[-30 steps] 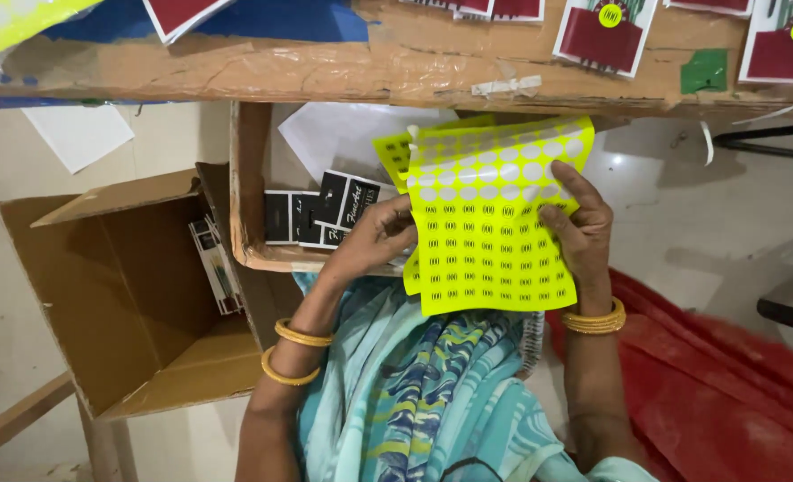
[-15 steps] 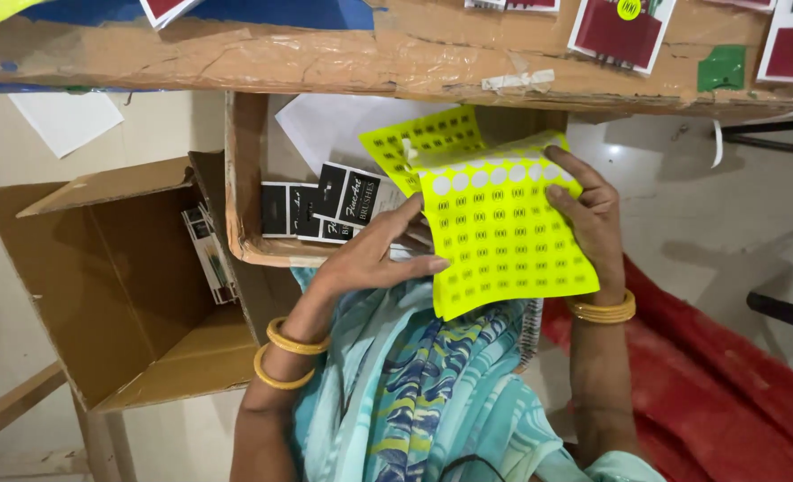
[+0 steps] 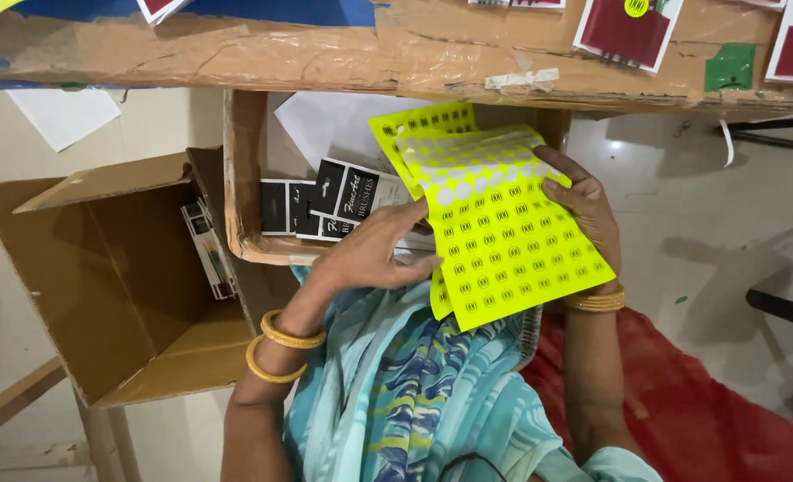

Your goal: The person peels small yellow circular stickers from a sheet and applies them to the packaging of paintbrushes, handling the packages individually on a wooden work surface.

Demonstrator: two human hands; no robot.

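Observation:
Bright yellow sticker sheets (image 3: pixel 503 228) covered in small round labels are held above my lap. My right hand (image 3: pixel 582 205) grips their right edge, fingers curled over the top sheet. My left hand (image 3: pixel 380 252) rests flat, fingers spread, against the left edge of the sheets and the lower ones beneath. Part of the top sheet's upper rows shows bare white circles. Behind the sheets, an open wooden drawer (image 3: pixel 240 187) holds black printed cards (image 3: pixel 329 201) and white paper.
A worn wooden table edge (image 3: pixel 325 58) runs across the top, with dark red cards (image 3: pixel 624 31) lying on it. An open cardboard box (image 3: pixel 111 277) stands at my left with a few packets inside. Red cloth (image 3: pixel 726 411) covers the floor at right.
The sheets have tilted and shifted right, towards my right hand. My left hand has let go of their edge and now lies flatter, fingers spread, lower on the stack.

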